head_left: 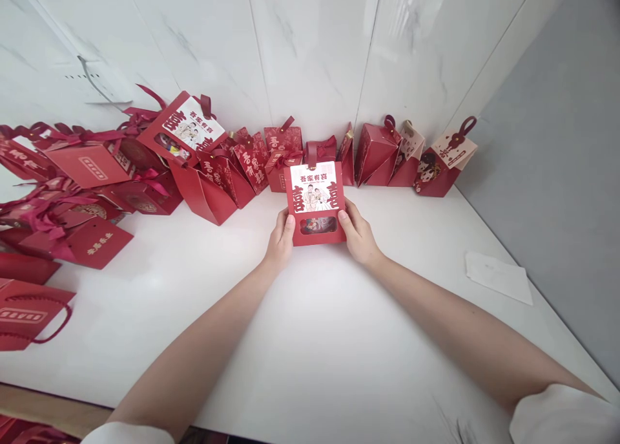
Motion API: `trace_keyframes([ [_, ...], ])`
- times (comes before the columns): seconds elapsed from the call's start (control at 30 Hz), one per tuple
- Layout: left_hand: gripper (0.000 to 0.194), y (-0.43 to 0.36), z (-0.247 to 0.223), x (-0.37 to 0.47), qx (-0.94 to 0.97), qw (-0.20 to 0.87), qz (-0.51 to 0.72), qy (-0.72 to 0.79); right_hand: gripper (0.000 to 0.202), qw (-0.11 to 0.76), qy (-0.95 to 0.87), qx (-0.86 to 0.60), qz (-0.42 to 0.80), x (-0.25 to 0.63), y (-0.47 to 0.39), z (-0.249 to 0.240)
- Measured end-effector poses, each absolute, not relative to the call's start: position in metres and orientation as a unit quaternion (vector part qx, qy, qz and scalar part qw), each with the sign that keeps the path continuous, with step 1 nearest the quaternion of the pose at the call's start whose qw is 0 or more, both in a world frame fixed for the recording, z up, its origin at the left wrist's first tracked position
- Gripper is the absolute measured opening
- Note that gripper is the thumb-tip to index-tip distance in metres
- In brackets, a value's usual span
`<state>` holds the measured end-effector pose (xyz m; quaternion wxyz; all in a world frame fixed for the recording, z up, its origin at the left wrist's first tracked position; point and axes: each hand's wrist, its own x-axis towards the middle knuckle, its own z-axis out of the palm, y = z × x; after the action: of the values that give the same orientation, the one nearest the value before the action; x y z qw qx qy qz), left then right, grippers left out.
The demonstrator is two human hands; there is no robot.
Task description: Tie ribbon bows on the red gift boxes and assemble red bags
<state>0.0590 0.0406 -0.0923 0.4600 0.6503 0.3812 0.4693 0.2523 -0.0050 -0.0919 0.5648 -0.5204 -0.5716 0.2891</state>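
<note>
Between my two hands is a red gift box point(317, 227) with a white printed panel, a small clear window near its bottom and a ribbon loop on top. My left hand point(281, 240) grips its left side, thumb on the front edge. On the right side my right hand point(359, 234) holds it the same way. The fingers behind the box are hidden. Just behind it, a row of red boxes stands against the wall, among them a patterned red box point(282, 140) and a plain red box point(376, 153).
A similar windowed box point(183, 130) lies tilted on other boxes at the left. Many ribboned red boxes point(92, 163) crowd the left side of the white table point(310, 353). A pink-topped box point(438, 166) stands at the right end; a folded white paper point(498, 276) lies near the right edge.
</note>
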Motion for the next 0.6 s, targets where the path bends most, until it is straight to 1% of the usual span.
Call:
trace_keyframes([
  [0.47, 0.050, 0.0391, -0.0895, 0.0588, 0.652, 0.451, 0.465, 0.395, 0.058, 0.567, -0.556, -0.524, 0.307, 0.2533, -0.0043, -0.0933],
  [0.6, 0.056, 0.0347, -0.0860, 0.0605, 0.625, 0.437, 0.495, 0.416, 0.064, 0.570, -0.560, -0.505, 0.326, 0.2536, -0.0034, -0.0971],
])
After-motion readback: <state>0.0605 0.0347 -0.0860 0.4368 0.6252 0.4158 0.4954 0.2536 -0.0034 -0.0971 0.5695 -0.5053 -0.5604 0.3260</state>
